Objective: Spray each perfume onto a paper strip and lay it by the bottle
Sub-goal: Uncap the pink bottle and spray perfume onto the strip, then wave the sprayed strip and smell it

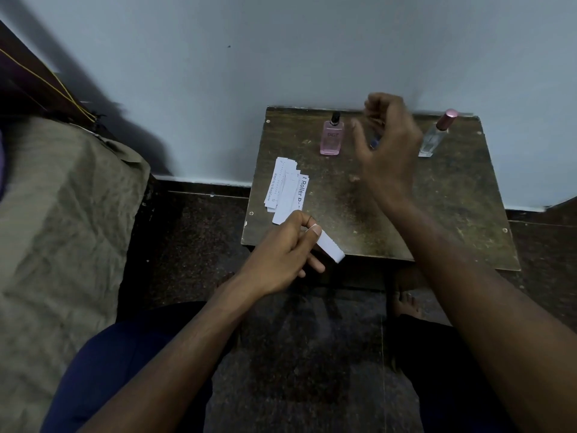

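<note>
On a small dark wooden table (452,214) a pink perfume bottle (331,135) with a black cap stands at the back left. A clear bottle (435,135) with a pink cap stands at the back right. Between them a blue bottle (375,141) is mostly hidden behind my right hand (387,142), whose fingers curl loosely around it; contact is unclear because of blur. My left hand (287,254) pinches a white paper strip (331,246) between thumb and fingers over the table's front left edge. A pile of paper strips (285,190) lies at the table's left.
A pale wall (281,57) rises directly behind the table. A bed with an olive sheet (62,229) fills the left side. The dark floor (193,232) lies between bed and table, and my bare foot (406,301) rests under the table's front.
</note>
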The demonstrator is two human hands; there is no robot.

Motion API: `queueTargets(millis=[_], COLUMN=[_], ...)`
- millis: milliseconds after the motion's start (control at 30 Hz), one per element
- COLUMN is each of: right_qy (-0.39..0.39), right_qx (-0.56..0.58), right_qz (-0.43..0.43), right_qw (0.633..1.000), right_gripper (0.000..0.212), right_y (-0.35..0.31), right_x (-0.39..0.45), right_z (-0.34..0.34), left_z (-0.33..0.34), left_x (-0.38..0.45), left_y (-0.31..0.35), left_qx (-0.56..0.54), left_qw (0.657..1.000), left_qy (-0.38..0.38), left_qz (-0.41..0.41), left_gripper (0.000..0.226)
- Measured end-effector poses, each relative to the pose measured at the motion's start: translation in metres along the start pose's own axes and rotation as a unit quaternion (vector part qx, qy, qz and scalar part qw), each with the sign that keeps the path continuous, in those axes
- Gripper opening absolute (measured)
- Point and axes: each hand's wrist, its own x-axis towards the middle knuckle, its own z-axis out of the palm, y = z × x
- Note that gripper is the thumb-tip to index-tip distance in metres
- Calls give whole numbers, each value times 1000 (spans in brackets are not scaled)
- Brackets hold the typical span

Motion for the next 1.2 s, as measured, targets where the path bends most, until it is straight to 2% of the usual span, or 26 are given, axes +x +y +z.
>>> queueTargets(millis=[67, 167, 333, 433, 567, 667, 767, 900, 1033, 1100, 1200], right_qy=[5, -77, -273, -318, -292, -287, -286, -285, -194, -150, -108], right_qx=[6, -13, -14, 48, 100, 179, 247, 266, 327, 349, 350], right_qz=[-39, -40, 101, 172, 220, 297, 356, 388, 454, 477, 493], right_qw=[999, 996, 957, 931, 925, 893, 855, 835, 806, 793, 789], right_gripper=[20, 8, 15, 14, 9, 13, 26, 29, 16, 7, 10], right_y=[-12, -28, -43, -52, -52, -49, -42, -31, -26, -22, -15], right_x=[-5, -28, -88, -116, -141, -153, -164, -170, -162, -155, -143], right_z=[-17, -43, -78, -90, -106, -113, -114, -112, -116, -119, -121], left_z=[1, 0, 2, 4, 9, 11, 11, 19, 29, 32, 31], left_x=[-1, -4, -7, -10, -15, -16, -15, -10, -4, -3, -1], left_y=[2, 5, 8, 7, 7, 7, 8, 14, 27, 31, 29], left_qx=[1, 6, 20, 44, 58, 66, 73, 57, 82, 121, 105], left_qw=[1000, 1000, 999, 996, 992, 991, 991, 992, 990, 983, 979], left_qy=[0, 1, 5, -6, -42, -56, -62, -86, -93, -98, -136], left_qz=[6, 21, 44, 73, 101, 104, 91, 69, 61, 97, 106], left_gripper=[17, 14, 12, 12, 11, 16, 24, 20, 37, 32, 17])
